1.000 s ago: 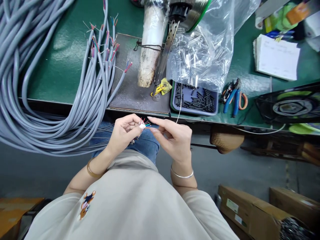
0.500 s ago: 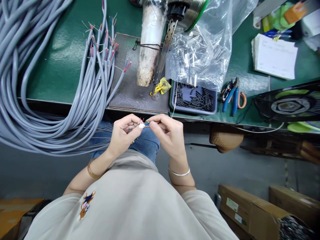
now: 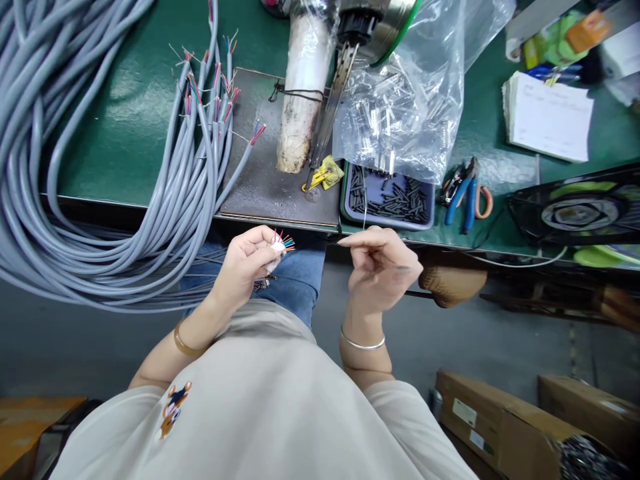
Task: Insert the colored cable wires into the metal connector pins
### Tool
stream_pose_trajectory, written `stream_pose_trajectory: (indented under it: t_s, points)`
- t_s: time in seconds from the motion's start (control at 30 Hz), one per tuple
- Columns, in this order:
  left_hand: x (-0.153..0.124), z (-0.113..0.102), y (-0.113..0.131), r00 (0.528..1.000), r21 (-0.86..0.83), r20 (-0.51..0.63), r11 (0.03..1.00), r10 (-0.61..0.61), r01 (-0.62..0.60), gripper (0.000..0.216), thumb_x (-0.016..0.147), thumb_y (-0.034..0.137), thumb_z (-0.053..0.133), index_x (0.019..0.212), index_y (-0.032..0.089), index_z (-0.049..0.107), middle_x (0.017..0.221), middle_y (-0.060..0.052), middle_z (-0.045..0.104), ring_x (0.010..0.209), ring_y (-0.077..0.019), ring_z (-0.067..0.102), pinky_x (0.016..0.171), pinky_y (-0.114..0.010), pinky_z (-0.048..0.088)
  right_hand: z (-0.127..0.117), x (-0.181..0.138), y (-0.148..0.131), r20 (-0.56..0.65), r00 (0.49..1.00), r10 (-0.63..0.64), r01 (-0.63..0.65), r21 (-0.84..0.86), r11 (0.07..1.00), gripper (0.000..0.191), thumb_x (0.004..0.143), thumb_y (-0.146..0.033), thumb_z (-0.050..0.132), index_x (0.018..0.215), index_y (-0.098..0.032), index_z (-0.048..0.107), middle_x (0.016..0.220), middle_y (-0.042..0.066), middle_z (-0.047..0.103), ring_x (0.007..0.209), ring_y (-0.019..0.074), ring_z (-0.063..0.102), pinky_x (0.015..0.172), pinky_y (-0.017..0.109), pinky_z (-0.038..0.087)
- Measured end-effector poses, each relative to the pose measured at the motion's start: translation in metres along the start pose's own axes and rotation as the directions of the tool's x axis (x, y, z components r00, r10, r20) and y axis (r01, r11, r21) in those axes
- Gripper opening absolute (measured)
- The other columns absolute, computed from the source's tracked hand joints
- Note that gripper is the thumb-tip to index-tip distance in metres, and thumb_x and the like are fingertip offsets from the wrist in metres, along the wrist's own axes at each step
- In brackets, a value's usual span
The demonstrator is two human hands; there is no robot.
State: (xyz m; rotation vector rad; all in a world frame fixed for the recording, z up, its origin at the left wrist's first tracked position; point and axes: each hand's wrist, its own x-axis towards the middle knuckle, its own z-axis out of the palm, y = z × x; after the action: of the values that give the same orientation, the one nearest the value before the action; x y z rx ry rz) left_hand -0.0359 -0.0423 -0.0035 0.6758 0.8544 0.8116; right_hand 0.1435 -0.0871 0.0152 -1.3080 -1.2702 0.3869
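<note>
My left hand (image 3: 246, 263) pinches the end of a cable whose coloured wires (image 3: 286, 243) fan out to the right in red, blue, green and orange. White material shows at the base of these wires, by my fingertips. Apart from it, my right hand (image 3: 384, 267) is at the bench edge in front of the tray. Its index finger stretches left, the other fingers are loosely curled, and I see nothing between them. A thin pale strand (image 3: 365, 200) runs down across the tray (image 3: 387, 223) to the back of this hand; its end is hidden.
Grey cables (image 3: 165, 220) with stripped ends drape over the bench at left. Short black tubes (image 3: 400, 203) lie in the tray, under a clear bag (image 3: 400, 120) of metal parts. Blue-handled pliers (image 3: 469, 200), a paper pad (image 3: 547, 117) and a fan (image 3: 580, 210) sit at right.
My right hand has let go of the coloured wires and moved right, its index finger extended. The wires now stand fanned out in my left hand. The pale strand has shifted right.
</note>
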Motion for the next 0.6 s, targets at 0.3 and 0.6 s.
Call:
stream_pose_trajectory:
  t_s: [0.3, 0.6]
  points:
    - [-0.001, -0.002, -0.007, 0.996, 0.117, 0.012, 0.989, 0.092, -0.093, 0.016, 0.076, 0.024, 0.074, 0.07, 0.018, 0.061, 0.053, 0.006, 0.048, 0.044, -0.0048, 0.034, 0.042, -0.018, 0.022, -0.009, -0.003, -0.01, 0.164, 0.983, -0.083, 0.128, -0.283, 0.951, 0.018, 0.1, -0.032, 0.061, 0.105, -0.031, 0.079, 0.061, -0.003, 0.065, 0.047, 0.0127, 0.053, 0.049, 0.031, 0.043]
    - [-0.035, 0.016, 0.033, 0.71, 0.416, 0.675, 0.692, 0.199, -0.59, 0.014, 0.082, 0.006, 0.062, 0.079, 0.017, 0.07, 0.062, 0.001, 0.066, 0.049, -0.008, 0.049, 0.047, -0.021, 0.037, -0.067, 0.026, -0.022, 0.474, 0.852, 0.221, 0.097, -0.559, 0.824, 0.016, 0.101, -0.029, 0.057, 0.115, -0.025, 0.064, 0.079, -0.002, 0.077, 0.062, 0.0152, 0.07, 0.061, 0.029, 0.049]
